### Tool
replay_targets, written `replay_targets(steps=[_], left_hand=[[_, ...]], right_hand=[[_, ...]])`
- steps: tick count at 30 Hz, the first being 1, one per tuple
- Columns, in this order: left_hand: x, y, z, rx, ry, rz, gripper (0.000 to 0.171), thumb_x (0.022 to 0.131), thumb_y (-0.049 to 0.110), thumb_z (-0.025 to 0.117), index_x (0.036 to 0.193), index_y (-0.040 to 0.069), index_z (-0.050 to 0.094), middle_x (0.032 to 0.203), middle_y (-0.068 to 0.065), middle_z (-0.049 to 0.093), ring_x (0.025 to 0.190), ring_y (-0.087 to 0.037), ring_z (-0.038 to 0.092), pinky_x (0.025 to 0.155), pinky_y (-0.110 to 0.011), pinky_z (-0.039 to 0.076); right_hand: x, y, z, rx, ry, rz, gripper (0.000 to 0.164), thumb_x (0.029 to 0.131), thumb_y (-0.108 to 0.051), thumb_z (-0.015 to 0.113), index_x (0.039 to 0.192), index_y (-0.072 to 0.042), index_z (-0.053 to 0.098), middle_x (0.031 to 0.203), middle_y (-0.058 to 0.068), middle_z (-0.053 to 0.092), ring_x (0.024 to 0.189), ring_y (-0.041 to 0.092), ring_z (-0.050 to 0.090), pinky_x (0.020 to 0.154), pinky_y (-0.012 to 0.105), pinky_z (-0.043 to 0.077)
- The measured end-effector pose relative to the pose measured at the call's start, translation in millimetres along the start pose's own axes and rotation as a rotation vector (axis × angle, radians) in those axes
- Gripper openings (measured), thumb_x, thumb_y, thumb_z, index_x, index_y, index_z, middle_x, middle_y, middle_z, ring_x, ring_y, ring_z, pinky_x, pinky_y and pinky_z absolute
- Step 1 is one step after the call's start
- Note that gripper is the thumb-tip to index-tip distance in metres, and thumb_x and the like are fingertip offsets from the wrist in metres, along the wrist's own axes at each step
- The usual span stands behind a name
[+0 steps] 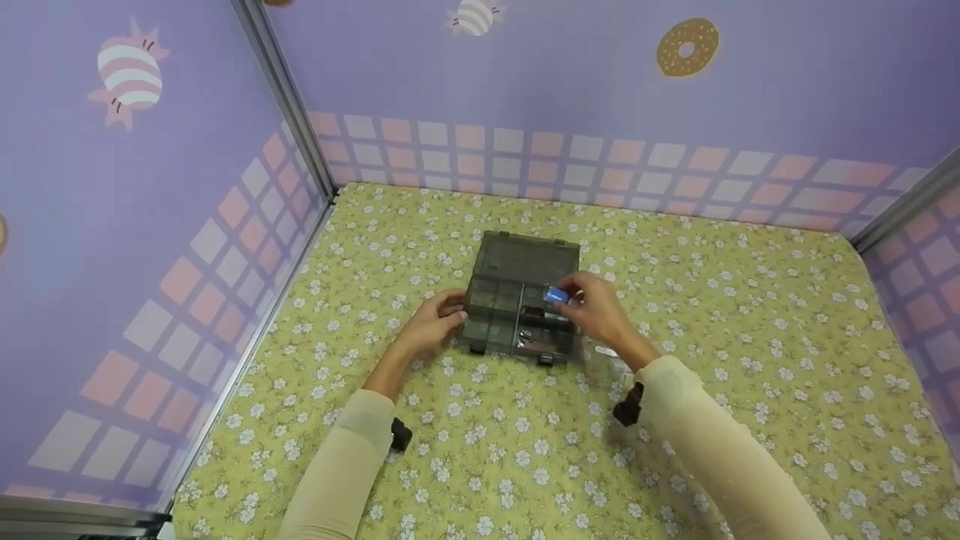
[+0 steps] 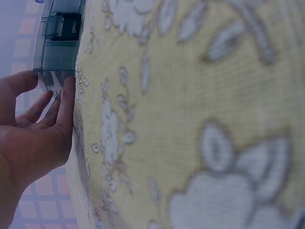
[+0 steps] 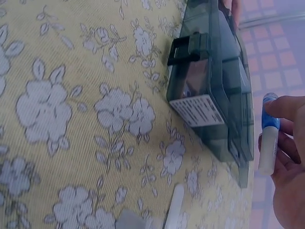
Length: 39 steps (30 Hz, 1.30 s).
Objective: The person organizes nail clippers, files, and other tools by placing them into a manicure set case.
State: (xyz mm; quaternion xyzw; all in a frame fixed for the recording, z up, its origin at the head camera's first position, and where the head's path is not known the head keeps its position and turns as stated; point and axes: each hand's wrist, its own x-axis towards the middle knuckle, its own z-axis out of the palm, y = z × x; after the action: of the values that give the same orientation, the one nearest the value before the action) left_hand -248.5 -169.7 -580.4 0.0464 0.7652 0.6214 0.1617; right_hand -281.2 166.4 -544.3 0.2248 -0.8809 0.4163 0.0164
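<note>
A translucent dark plastic compartment box (image 1: 491,330) stands on the cloth, its lid (image 1: 529,256) folded back. My left hand (image 1: 433,324) holds the box's left side, thumb at the upper rim and fingers low against the wall; the same hand (image 2: 40,129) shows in the left wrist view. Over the right-hand compartments, my right hand (image 1: 596,306) pinches a small blue-and-white tube (image 1: 556,295) between thumb and fingers. In the right wrist view the tube (image 3: 269,143) has a blue part and a whitish part. A dark item (image 1: 532,311) and small metallic pieces (image 1: 526,337) lie in the right compartments.
Right of the box, partly below my right forearm, lie a slim white item (image 3: 175,205) and a clear object (image 3: 136,220). Two dark latches (image 1: 546,360) face me on the box front. A flowered cloth (image 1: 495,450) covers the table; patterned walls (image 1: 585,82) enclose it.
</note>
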Motion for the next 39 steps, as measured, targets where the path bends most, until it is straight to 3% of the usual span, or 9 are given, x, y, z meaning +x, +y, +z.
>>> replay_targets(steps=[13, 24, 31, 39], left_hand=[[-2.0, 0.4, 2.3, 0.01, 0.014, -0.01, 0.053, 0.111, 0.015, 0.058, 0.162, 0.01, 0.043, 0.156, -0.014, 0.05, 0.142, -0.029, 0.051, 0.11, -0.048, 0.048], [-3.7, -0.3, 1.1, 0.005, 0.0, 0.014, 0.054, 0.111, 0.014, 0.057, 0.162, 0.008, 0.041, 0.158, -0.017, 0.049, 0.144, -0.032, 0.049, 0.112, -0.05, 0.046], [-1.2, -1.8, 2.9, 0.016, 0.009, 0.001, 0.053, 0.112, 0.015, 0.057, 0.162, 0.009, 0.042, 0.158, -0.015, 0.049, 0.144, -0.03, 0.05, 0.112, -0.048, 0.047], [-1.5, -1.1, 1.9, 0.029, 0.022, -0.008, 0.053, 0.111, 0.017, 0.059, 0.161, 0.011, 0.044, 0.156, -0.012, 0.052, 0.144, -0.027, 0.05, 0.113, -0.046, 0.046]], right_hand=[[12.2, -5.5, 26.0, -0.026, -0.014, -0.009, 0.026, 0.096, -0.01, 0.08, 0.118, 0.001, 0.072, 0.112, 0.016, 0.071, 0.099, 0.029, 0.068, 0.088, 0.048, 0.057], [11.4, -3.3, 35.6, -0.039, -0.022, -0.006, 0.023, 0.097, -0.01, 0.079, 0.116, 0.0, 0.073, 0.112, 0.015, 0.07, 0.098, 0.029, 0.068, 0.087, 0.048, 0.058], [8.0, 1.6, 27.9, -0.018, -0.039, 0.01, 0.027, 0.098, -0.01, 0.078, 0.12, 0.003, 0.072, 0.113, 0.017, 0.07, 0.102, 0.032, 0.068, 0.091, 0.049, 0.057], [-6.2, 9.6, -3.7, -0.047, -0.051, -0.013, 0.031, 0.098, -0.009, 0.078, 0.124, 0.005, 0.07, 0.118, 0.02, 0.069, 0.108, 0.038, 0.067, 0.095, 0.053, 0.057]])
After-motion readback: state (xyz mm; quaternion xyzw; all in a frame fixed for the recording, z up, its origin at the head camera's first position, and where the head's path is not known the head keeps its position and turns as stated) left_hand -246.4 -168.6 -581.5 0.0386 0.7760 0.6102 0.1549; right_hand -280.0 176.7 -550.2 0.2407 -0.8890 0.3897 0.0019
